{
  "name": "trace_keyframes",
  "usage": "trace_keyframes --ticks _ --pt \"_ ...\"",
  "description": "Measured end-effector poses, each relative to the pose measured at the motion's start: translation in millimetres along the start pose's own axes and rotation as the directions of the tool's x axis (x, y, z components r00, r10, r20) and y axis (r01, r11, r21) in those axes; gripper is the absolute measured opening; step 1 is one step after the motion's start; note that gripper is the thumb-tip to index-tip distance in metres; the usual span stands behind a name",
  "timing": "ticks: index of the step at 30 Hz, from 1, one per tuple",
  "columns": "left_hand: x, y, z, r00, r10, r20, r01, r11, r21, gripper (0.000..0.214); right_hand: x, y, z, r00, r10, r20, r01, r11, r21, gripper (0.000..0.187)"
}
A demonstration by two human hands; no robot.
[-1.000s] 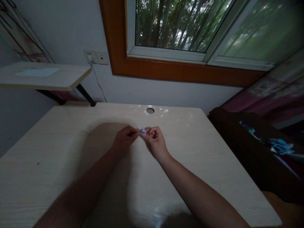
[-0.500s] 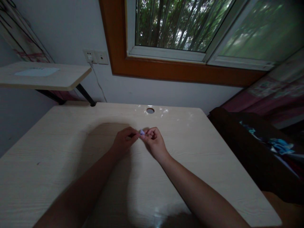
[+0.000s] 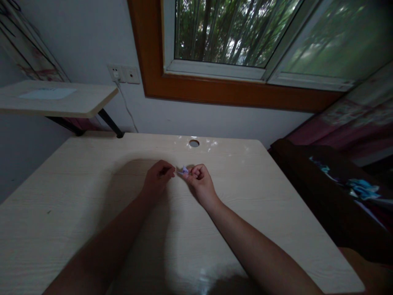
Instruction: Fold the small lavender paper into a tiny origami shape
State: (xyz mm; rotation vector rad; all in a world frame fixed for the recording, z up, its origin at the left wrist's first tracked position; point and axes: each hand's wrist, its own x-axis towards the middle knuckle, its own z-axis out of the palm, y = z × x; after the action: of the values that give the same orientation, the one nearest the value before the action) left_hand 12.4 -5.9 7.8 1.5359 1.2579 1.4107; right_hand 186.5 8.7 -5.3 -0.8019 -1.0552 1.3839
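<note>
A small, light purple piece of folded paper [image 3: 184, 170] is pinched between the thumb and fingers of my right hand [image 3: 199, 179], over the middle of the desk. It has a raised peak, and a thin pointed end sticks out to the left. Just left of that point is my left hand [image 3: 159, 174], its thumb and fingertips drawn together. A narrow gap appears between those fingertips and the paper, and nothing shows in them.
Both hands are above a pale wood-grain desk [image 3: 239, 196] with a round cable hole [image 3: 194, 143] near its back edge. A raised shelf [image 3: 92, 102] holding a paper sheet [image 3: 48, 93] stands at the left. Beyond are a wall socket [image 3: 116, 74] and a window.
My left fingertips have moved slightly left, off the folded paper, which they touched before. The paper's thin left point shows now. My right hand has hardly moved.
</note>
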Motion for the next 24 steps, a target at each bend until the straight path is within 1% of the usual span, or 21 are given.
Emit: trace_keyframes --ticks 3,7,13,19,24 --pt "-1.2 4.5 0.5 0.998 0.053 0.028 -0.054 0.997 0.052 0.012 0.2 -0.4 0.2 1.0 0.001 -0.002 -0.001 1.0 0.006 0.039" --pt "-1.5 6.5 0.9 0.996 0.076 0.055 -0.081 0.993 0.091 0.011 0.5 0.4 0.3 1.0 -0.001 -0.007 0.001 1.0 -0.002 0.039" --pt "-1.4 3.9 1.0 0.994 0.068 0.089 -0.078 0.99 0.114 0.016 0.8 2.8 -1.7 1.0 -0.01 0.0 0.01 0.998 -0.069 0.036" --pt "-1.7 5.7 -0.1 0.994 0.053 0.096 -0.065 0.991 0.12 0.016 0.4 2.1 -3.0 0.999 -0.041 0.014 0.043 0.99 -0.137 0.032" --pt "-1.6 5.6 -0.6 0.992 0.067 0.109 -0.083 0.986 0.145 0.017 0.1 1.3 -2.0 0.996 -0.053 0.072 0.064 0.987 -0.148 0.038"
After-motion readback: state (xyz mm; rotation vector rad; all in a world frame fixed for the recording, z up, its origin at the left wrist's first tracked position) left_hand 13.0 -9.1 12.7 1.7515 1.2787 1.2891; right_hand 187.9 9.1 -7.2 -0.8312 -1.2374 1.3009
